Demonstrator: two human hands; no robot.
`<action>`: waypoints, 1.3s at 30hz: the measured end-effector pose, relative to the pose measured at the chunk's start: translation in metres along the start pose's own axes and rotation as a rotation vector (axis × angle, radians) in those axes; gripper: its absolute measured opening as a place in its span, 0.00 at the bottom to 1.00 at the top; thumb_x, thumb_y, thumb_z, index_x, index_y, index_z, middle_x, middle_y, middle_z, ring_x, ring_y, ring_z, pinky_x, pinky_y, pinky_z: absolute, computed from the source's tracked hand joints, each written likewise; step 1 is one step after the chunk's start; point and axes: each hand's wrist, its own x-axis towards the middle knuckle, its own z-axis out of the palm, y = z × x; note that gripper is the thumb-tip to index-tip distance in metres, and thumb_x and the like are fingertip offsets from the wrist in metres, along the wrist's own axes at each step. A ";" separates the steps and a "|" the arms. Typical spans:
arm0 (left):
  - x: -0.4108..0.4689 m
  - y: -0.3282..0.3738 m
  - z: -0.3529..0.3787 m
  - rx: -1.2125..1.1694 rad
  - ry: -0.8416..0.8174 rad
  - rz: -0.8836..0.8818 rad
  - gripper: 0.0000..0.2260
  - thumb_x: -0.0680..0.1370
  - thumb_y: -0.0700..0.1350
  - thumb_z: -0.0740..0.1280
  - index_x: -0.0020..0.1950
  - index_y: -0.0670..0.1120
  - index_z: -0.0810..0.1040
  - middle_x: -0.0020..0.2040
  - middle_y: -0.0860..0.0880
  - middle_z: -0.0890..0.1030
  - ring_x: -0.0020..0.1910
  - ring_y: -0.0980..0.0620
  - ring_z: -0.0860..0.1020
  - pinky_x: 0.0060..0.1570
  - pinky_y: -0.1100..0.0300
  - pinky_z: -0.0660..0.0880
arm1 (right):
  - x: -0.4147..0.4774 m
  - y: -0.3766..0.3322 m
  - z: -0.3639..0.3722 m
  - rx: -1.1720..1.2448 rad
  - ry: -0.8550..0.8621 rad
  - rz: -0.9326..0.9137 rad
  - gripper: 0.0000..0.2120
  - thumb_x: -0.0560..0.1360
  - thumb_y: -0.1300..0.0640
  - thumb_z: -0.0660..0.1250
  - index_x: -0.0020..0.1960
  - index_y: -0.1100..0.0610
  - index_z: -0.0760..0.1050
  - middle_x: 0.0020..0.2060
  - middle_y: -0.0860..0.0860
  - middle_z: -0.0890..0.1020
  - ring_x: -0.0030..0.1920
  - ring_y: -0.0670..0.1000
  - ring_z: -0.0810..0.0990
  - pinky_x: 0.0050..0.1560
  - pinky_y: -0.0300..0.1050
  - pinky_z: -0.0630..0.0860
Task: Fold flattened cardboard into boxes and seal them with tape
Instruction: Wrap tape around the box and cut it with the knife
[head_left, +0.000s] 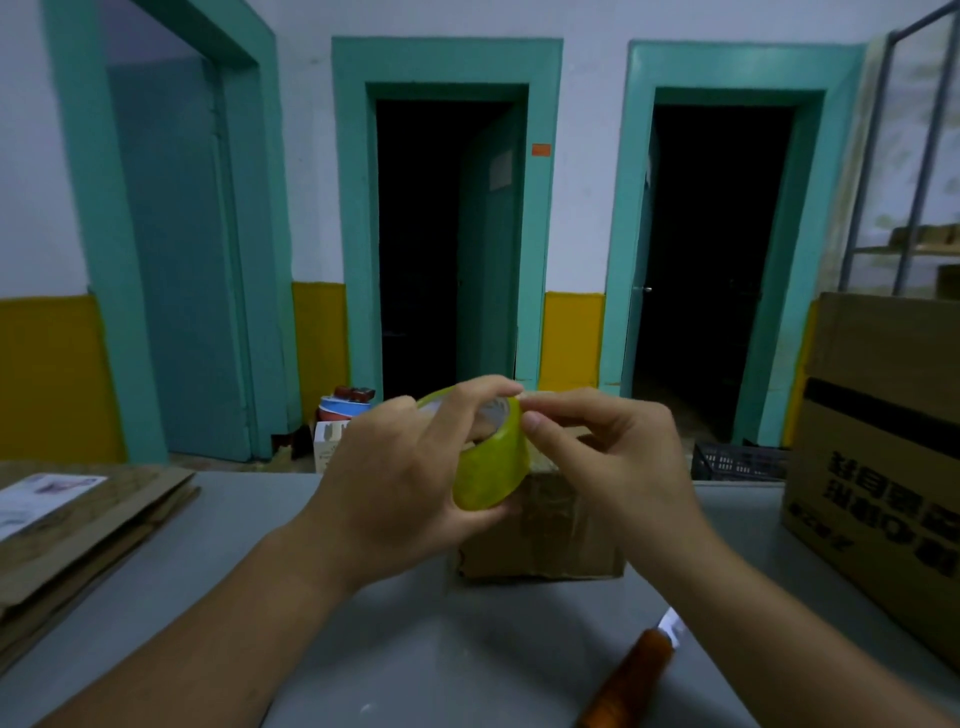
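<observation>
My left hand (400, 478) grips a yellow-green roll of tape (493, 462), held up above the table. My right hand (608, 457) pinches at the roll's top edge with thumb and forefinger. Directly behind and below both hands a small folded cardboard box (545, 540) sits on the grey table (467, 649), partly hidden by the hands. A stack of flattened cardboard (88, 525) lies at the table's left edge.
A knife with an orange handle (634, 675) lies on the table near my right forearm. A large printed cardboard box (883, 457) stands at the right. Past the table are two dark doorways, a black crate (737, 462) and clutter on the floor.
</observation>
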 end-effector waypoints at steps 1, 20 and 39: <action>0.000 0.000 0.000 0.016 -0.001 0.007 0.39 0.70 0.66 0.74 0.74 0.49 0.67 0.44 0.52 0.84 0.35 0.52 0.76 0.36 0.60 0.65 | 0.000 -0.001 -0.001 0.031 0.001 0.047 0.10 0.74 0.53 0.73 0.55 0.51 0.86 0.47 0.44 0.88 0.51 0.46 0.86 0.48 0.43 0.84; -0.001 -0.002 0.004 0.098 -0.040 0.141 0.42 0.66 0.62 0.82 0.73 0.49 0.69 0.50 0.53 0.87 0.45 0.51 0.85 0.46 0.61 0.62 | 0.003 -0.005 -0.001 0.053 -0.199 0.281 0.12 0.84 0.54 0.62 0.47 0.54 0.82 0.32 0.44 0.80 0.35 0.41 0.78 0.37 0.35 0.77; 0.001 -0.008 0.003 0.190 -0.103 0.061 0.41 0.67 0.61 0.82 0.74 0.51 0.69 0.49 0.54 0.87 0.41 0.50 0.83 0.44 0.61 0.60 | -0.003 -0.005 0.003 0.016 -0.006 0.195 0.05 0.75 0.57 0.75 0.48 0.47 0.86 0.43 0.43 0.88 0.48 0.44 0.86 0.47 0.42 0.85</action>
